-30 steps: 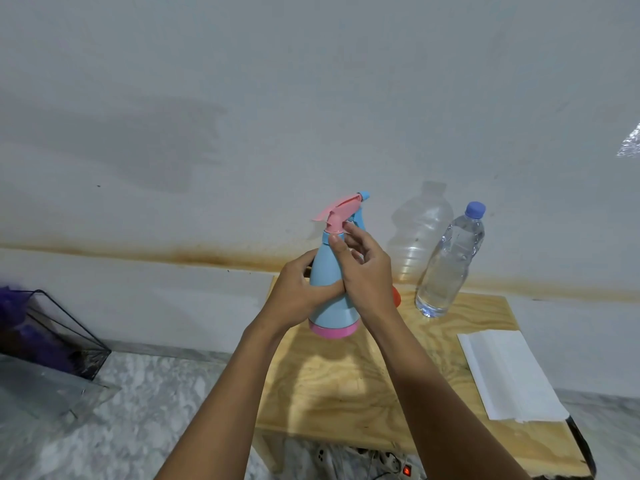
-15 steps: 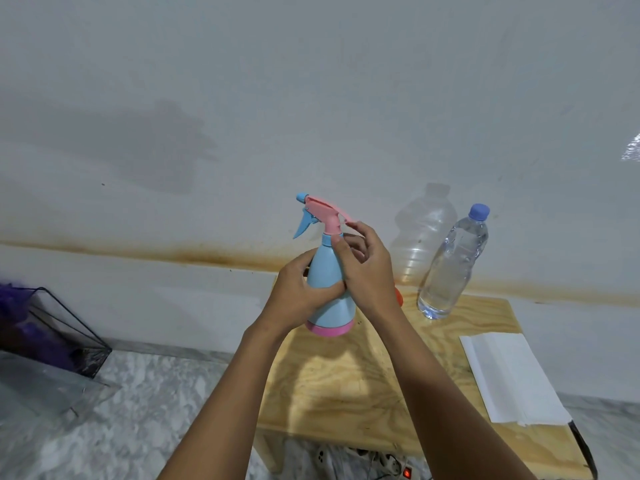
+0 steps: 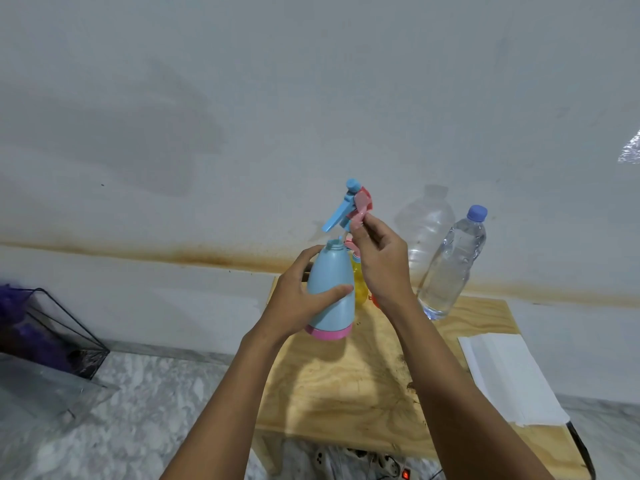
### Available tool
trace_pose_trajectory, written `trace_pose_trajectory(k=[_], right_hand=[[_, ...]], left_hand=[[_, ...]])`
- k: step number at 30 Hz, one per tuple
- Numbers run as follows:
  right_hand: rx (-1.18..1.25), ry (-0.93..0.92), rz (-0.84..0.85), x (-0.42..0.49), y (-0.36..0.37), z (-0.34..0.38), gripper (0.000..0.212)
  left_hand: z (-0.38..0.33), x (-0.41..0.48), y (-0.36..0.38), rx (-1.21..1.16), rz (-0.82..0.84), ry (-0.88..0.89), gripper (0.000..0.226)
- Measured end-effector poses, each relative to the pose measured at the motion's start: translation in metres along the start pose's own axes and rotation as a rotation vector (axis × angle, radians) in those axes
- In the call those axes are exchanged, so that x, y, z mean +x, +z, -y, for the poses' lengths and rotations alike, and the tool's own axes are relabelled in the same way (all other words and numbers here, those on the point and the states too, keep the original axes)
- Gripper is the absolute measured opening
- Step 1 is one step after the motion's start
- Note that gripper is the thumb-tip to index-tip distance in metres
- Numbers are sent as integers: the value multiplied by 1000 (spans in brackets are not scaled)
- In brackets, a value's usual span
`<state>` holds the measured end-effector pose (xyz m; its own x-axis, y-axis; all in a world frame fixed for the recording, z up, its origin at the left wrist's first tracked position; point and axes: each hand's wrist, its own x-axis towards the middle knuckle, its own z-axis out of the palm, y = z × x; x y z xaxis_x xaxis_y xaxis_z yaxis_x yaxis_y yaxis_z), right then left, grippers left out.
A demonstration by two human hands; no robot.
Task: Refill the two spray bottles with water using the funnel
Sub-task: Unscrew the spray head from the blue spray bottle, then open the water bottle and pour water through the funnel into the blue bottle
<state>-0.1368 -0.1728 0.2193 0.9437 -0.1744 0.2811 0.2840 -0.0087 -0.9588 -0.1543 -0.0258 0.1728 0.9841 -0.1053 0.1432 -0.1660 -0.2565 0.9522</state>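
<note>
My left hand (image 3: 300,306) grips a light blue spray bottle (image 3: 330,289) with a pink base, held above the wooden table (image 3: 346,386). Its neck is uncovered. My right hand (image 3: 381,261) pinches the pink and blue spray head (image 3: 351,207), lifted just above the neck. Behind the blue bottle a yellow spray bottle (image 3: 359,282) is partly hidden. Something orange (image 3: 374,301) peeks out beside my right wrist; I cannot tell what it is. A clear water bottle (image 3: 453,265) with a blue cap stands at the back right of the table.
A folded white cloth (image 3: 509,375) lies on the table's right side. A power strip (image 3: 381,462) sits on the floor under the table's front edge. A black wire-framed glass box (image 3: 52,334) with purple stuff stands at far left on the marble floor.
The spray head turned round on the bottle, then came off the neck; my right hand now holds it lifted above the bottle. The yellow bottle behind has come into sight.
</note>
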Motion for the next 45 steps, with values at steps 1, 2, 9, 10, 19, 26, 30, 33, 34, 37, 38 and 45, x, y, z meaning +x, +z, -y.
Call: trace_pose_trajectory(k=[1, 2, 9, 10, 19, 26, 30, 33, 34, 37, 38, 45], right_hand=[[19, -3, -21, 1, -2, 2, 18], [37, -11, -43, 1, -3, 4, 20], [204, -47, -251, 10, -22, 15, 14], [228, -52, -280, 11, -27, 18, 15], [165, -45, -343, 13, -73, 13, 15], [-273, 307, -252, -10, -105, -89, 35], [-396, 467, -234, -19, -117, -153, 32], [-461, 562, -162, -24, -122, -186, 25], [-475, 592, -133, -25, -124, -194, 24], [-498, 647, -57, -25, -126, -217, 14], [-512, 659, -32, -24, -125, -224, 15], [-513, 698, -26, -19, -119, -252, 18]], left_hand=[[0, -1, 1, 1, 4, -1, 69], [1, -1, 2, -2, 7, -2, 69], [9, -2, 5, -8, -13, -45, 67], [11, -2, 6, -2, -18, -56, 67], [45, 1, 24, 73, -72, -139, 69], [89, -1, 64, 98, -39, -254, 71], [116, -5, 99, 84, -25, -353, 69], [133, -4, 122, 179, -12, -382, 71], [138, -4, 128, 199, -6, -385, 71], [151, -6, 140, 242, -10, -381, 70], [153, -6, 142, 245, -18, -377, 70], [152, -6, 146, 252, -35, -353, 70]])
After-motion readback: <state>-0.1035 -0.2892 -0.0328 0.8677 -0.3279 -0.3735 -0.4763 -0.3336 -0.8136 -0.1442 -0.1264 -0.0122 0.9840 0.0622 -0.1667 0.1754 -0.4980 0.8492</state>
